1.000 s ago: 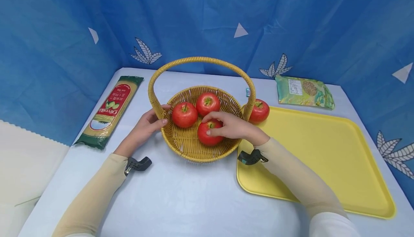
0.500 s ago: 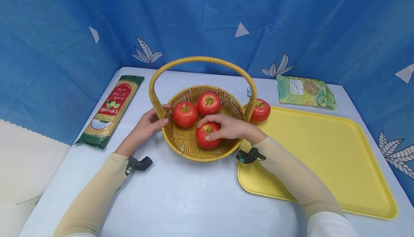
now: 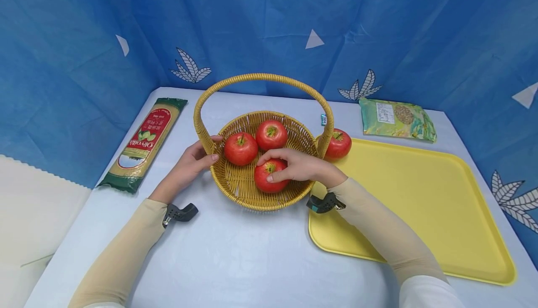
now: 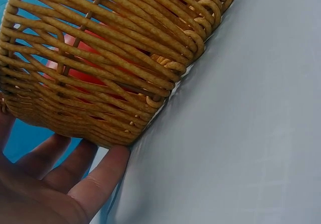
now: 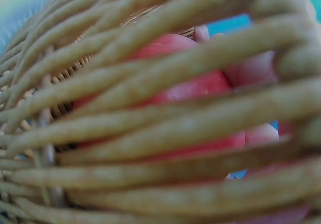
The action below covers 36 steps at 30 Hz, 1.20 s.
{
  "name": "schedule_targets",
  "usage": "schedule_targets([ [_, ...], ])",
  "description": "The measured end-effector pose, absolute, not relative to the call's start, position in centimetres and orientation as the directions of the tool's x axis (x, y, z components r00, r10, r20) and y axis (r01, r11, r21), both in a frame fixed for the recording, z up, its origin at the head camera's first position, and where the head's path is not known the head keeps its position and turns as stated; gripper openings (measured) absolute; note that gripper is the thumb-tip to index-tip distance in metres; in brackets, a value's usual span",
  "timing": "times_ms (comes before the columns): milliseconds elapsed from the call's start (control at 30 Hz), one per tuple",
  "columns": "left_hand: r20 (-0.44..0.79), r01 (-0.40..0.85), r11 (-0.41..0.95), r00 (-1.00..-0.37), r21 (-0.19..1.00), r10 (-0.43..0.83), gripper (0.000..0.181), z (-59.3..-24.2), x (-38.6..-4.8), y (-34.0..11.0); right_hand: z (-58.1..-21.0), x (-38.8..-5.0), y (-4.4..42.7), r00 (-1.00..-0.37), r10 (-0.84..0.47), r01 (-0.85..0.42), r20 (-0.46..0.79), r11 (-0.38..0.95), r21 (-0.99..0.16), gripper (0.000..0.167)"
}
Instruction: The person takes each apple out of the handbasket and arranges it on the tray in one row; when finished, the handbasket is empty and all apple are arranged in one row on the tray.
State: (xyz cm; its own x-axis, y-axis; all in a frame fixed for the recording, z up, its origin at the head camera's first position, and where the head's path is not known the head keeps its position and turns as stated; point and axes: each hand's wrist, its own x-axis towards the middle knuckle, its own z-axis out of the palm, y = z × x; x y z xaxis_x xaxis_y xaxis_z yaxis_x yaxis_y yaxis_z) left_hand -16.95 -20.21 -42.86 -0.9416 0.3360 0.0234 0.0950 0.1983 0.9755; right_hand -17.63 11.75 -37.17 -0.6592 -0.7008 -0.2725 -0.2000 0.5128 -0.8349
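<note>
A yellow wicker basket [image 3: 231, 195] with a tall arched handle stands mid-table in the head view. Inside it lie three red apples: one at the left [image 3: 241, 149], one at the back [image 3: 271, 135] and one at the front [image 3: 265, 182]. My left hand [image 3: 189, 165] holds the basket's left rim by the handle's foot; in the left wrist view, its fingers [image 4: 103, 176] touch the outer weave. Reaching over the right rim, my right hand [image 3: 296, 165] grips the front apple, thumb on its near side. Through blurred weave, the right wrist view shows a red apple [image 5: 200, 88].
A yellow tray [image 3: 420, 205] lies right of the basket, with another red apple [image 3: 339, 144] at its back-left corner. A green bag [image 3: 397, 120] lies behind it. At the left is a pasta pack [image 3: 145, 144]. A small teal wrapped piece [image 3: 323, 119] lies behind the handle.
Over the first half second my right hand and the front apple shifted slightly left in the basket. Since then, nothing has visibly moved. My left hand stays on the rim.
</note>
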Motion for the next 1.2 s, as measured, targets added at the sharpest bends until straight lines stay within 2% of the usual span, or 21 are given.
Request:
schedule_targets([
  [400, 0.032, 0.109, 0.216, -0.942, 0.970, 0.334, 0.051, -42.8, -17.1, -20.1, -36.8, -17.5, 11.9, -0.675, -0.689, -0.195, -0.265, 0.512, -0.836, 0.042],
  [633, 0.037, 0.113, 0.205, -0.939, 0.972, 0.342, 0.051, -42.8, -17.1, -20.0, -36.6, -17.4, 12.4, -0.706, -0.670, -0.211, -0.231, 0.509, -0.834, 0.042],
  [933, 0.027, 0.099, 0.204, -0.943, 0.974, 0.331, 0.051, -42.7, -17.0, -20.2, -33.9, -16.1, 13.7, -0.731, -0.665, -0.234, -0.153, 0.456, -0.859, 0.043],
  [1200, 0.005, 0.082, 0.222, -0.946, 0.972, 0.325, 0.052, -42.8, -17.0, -20.2, -32.0, -14.6, 16.1, -0.750, -0.642, -0.212, -0.160, 0.462, -0.861, 0.045],
])
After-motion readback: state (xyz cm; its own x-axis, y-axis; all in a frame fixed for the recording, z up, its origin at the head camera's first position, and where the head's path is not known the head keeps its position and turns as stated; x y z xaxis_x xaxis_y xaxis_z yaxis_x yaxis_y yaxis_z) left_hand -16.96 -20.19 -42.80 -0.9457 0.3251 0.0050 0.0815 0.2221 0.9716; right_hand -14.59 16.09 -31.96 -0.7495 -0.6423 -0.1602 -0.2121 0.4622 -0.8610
